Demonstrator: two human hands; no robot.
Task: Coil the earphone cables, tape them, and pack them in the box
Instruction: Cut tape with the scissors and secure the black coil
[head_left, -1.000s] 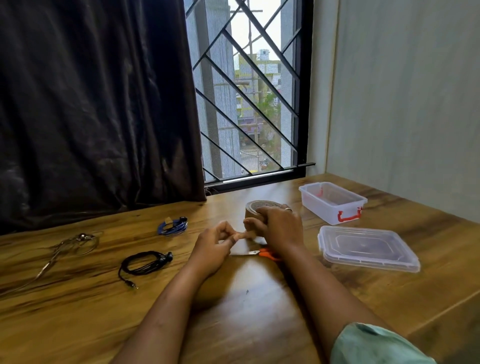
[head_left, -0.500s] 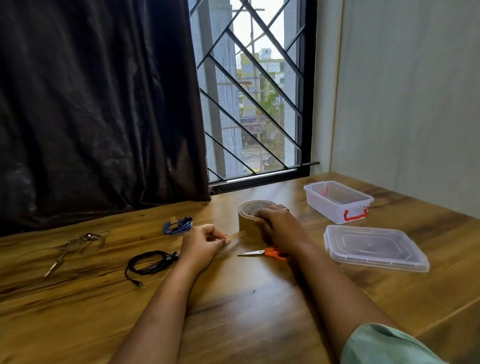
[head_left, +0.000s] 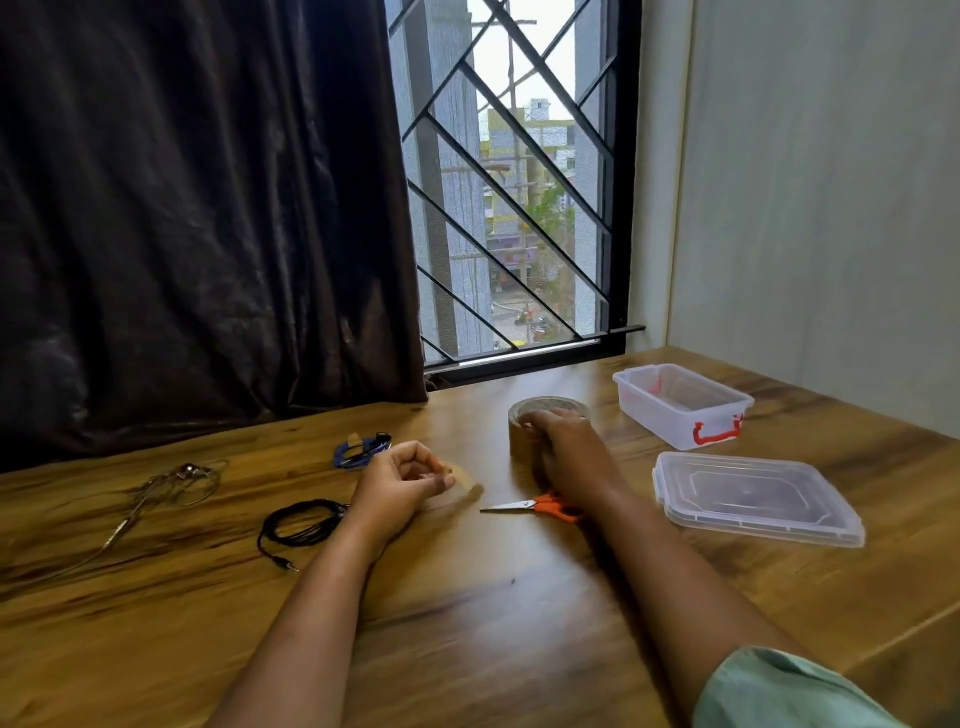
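- Our left hand has drawn leftward, away from the brown tape roll. Thumb and forefinger pinch a short tape strip whose far end is blurred.
- Our right hand still holds the roll down, fingers curled over its top.
- The black earphone coil lies unmoved beside our left wrist, and the clear box stands open at far right.

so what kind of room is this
Most likely a room in a home or flat, some floors up: a wooden table stands against a grilled window with a dark curtain, and the street lies well below outside.
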